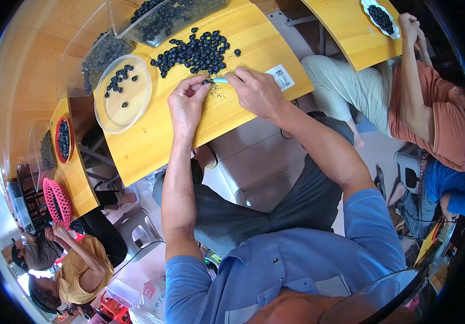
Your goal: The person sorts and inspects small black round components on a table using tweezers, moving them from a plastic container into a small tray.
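While pinched between thumb and fingertips of the left hand (pixel 187 100), 1 small dark berry (pixel 206 82) held just above the yellow wooden table (pixel 157 146), tip of a thin light-blue tool (pixel 220 80) touching it. Tool gripped pen-style by the closed fingers of the right hand (pixel 256 92), both hands meeting near the middle of the tabletop, forearms coming up from the lower edge. Just beyond the fingers, a loose pile of dark berries (pixel 197 51) spread on the wood. Beside the right hand, a small white printed card (pixel 281 76) lying flat. Left of the pile, a round clear dish (pixel 114 116) with a handful of berries in its upper part. Behind dish and pile, 2 clear plastic bins (pixel 81 48) holding more berries, tilted toward the table. Further left, on another yellow table, a red bowl (pixel 63 139) of berries and, below it, a pink basket (pixel 56 201). Upper right, a seated person in an orange shirt (pixel 437 124) with hands at a white tray of berries (pixel 379 16). Lower left, 2 more people bent over.
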The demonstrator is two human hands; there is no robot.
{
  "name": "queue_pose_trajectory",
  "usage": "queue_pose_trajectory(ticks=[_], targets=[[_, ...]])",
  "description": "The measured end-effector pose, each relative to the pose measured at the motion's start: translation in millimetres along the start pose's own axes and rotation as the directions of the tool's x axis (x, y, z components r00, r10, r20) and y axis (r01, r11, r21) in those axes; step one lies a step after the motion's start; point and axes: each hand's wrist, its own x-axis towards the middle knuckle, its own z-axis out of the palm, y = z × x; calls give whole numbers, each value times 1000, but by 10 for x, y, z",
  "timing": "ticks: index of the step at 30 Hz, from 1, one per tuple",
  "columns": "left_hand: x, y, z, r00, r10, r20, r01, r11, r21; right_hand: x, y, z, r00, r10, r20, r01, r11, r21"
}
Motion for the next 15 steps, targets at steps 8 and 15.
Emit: queue_pose_trajectory(ticks=[8,15], targets=[[-48,84,79,999,29,-33,-33,991,-129,-1,-13,-19,999,-15,-34,15,1000,7],[-52,97,115,1000,22,-15,-23,996,-84,-21,-5,-19,998,-57,-12,57,998,-12]])
